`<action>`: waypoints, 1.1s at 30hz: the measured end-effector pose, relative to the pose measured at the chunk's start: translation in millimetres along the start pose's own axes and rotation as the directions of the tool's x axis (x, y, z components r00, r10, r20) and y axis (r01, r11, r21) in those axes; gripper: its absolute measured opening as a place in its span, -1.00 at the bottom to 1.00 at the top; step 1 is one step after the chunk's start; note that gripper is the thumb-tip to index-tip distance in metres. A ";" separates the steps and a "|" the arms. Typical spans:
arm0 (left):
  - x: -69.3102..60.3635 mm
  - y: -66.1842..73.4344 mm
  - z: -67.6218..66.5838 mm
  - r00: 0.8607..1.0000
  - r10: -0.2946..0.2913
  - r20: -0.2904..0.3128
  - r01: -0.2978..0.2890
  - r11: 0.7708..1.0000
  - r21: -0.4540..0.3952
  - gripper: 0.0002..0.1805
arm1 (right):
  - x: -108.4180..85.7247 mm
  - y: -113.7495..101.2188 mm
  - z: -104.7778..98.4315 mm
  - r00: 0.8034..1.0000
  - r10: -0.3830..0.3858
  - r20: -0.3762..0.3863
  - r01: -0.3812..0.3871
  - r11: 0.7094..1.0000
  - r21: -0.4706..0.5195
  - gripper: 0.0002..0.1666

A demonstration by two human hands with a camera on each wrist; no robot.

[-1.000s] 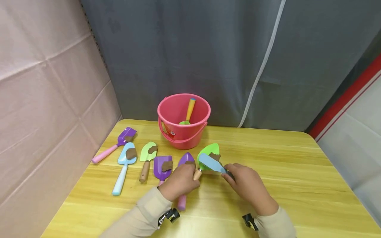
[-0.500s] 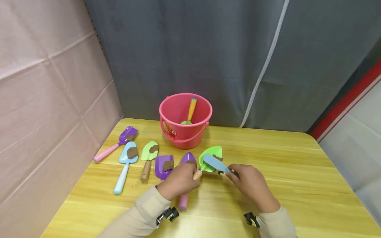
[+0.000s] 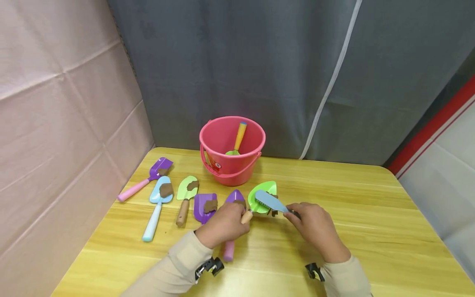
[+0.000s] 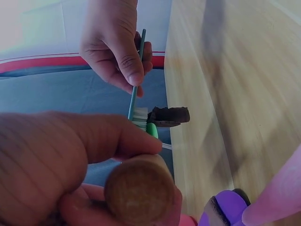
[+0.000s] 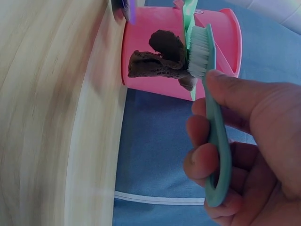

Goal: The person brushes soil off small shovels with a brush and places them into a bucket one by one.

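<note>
My left hand (image 3: 224, 225) grips the wooden handle (image 4: 138, 195) of a bright green trowel (image 3: 256, 202), whose blade is raised off the table. My right hand (image 3: 313, 227) holds a blue-green brush (image 5: 216, 127) by its handle. White bristles (image 5: 199, 52) meet the trowel's blade. Dark brown, clay-like clumps (image 5: 157, 63) hang at the blade's edge, beside the bristles; in the head view the brush partly covers them. Below the left hand lies a purple trowel (image 3: 234, 195) with a pink handle, partly hidden by that hand.
A pink bucket (image 3: 231, 169) with a yellow-handled tool (image 3: 240, 136) inside stands at the back. To the left lie a purple square shovel (image 3: 200, 206), a pale green trowel (image 3: 184, 189), a light blue trowel (image 3: 153, 220) and a purple scoop (image 3: 133, 190), each with a brown patch.
The brush has shifted slightly right across the green blade. The brown clumps have slid from the blade's face to its right, near edge. My left hand keeps its grip.
</note>
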State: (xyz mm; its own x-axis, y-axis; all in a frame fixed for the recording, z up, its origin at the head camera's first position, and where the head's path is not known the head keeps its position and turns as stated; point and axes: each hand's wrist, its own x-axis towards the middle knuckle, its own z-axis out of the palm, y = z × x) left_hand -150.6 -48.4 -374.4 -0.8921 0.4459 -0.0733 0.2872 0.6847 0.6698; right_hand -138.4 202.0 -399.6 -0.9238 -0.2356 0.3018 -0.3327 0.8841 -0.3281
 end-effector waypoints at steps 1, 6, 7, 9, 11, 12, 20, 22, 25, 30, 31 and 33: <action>0.1 0.2 -0.1 1.000 -0.001 0.002 0.001 1.000 -0.003 -0.84 | 0.0 0.5 0.2 1.000 0.003 -0.003 -0.003 1.000 -0.001 -0.82; 0.5 0.0 0.3 1.000 -0.018 0.017 0.019 1.000 -0.008 -0.83 | 0.1 3.4 0.9 1.000 0.008 -0.010 -0.008 1.000 0.004 -0.80; 0.7 -0.7 0.6 1.000 -0.021 0.020 0.021 1.000 -0.008 -0.82 | -0.1 4.2 0.9 1.000 0.010 -0.013 -0.010 1.000 0.003 -0.80; 0.7 -1.7 0.9 0.999 -0.024 0.027 0.024 1.000 -0.008 -0.78 | -0.1 6.2 0.9 1.000 0.011 -0.019 -0.011 1.000 0.002 -0.80; 0.5 -2.8 1.0 0.999 -0.025 0.033 0.025 1.000 -0.010 -0.74 | 0.0 8.1 0.8 1.000 0.016 -0.018 -0.016 1.000 0.002 -0.79; 0.2 -3.1 1.0 0.999 -0.026 0.036 0.026 1.000 -0.014 -0.72 | 0.2 9.0 0.9 1.000 0.018 -0.014 -0.018 1.000 0.003 -0.80; -0.9 -7.2 3.1 0.998 -0.016 0.059 0.017 1.000 -0.015 -0.65 | 0.9 13.7 3.3 0.999 0.047 0.011 -0.047 0.999 0.020 -0.80; -0.9 -8.1 3.8 0.998 -0.010 0.060 0.011 1.000 -0.012 -0.64 | 0.6 15.0 3.9 0.999 0.052 0.005 -0.052 0.998 0.019 -0.80; -1.7 -8.9 4.3 0.998 -0.010 0.063 0.011 1.000 -0.012 -0.64 | 0.5 17.0 4.3 0.998 0.056 -0.001 -0.056 0.998 0.012 -0.79; -2.3 -10.2 4.6 0.998 -0.002 0.065 0.003 1.000 -0.015 -0.65 | 1.3 17.7 3.3 0.998 0.066 -0.001 -0.066 0.998 0.006 -0.77; -2.3 -10.3 4.4 0.998 0.001 0.065 0.000 1.000 -0.013 -0.65 | 1.5 17.6 2.9 0.998 0.068 -0.003 -0.068 0.998 0.005 -0.76; -2.4 -10.3 4.0 0.998 0.006 0.065 -0.005 1.000 -0.012 -0.66 | 1.6 17.5 2.3 0.998 0.070 -0.010 -0.070 0.998 0.002 -0.76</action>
State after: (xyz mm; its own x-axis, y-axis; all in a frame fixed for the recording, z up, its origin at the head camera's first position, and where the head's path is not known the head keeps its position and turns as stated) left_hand -150.0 -54.2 -384.0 -0.8657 0.4867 -0.1171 0.2877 0.6751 0.6793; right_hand -146.2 216.2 -407.0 -0.9428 -0.1695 0.2870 -0.2680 0.8975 -0.3503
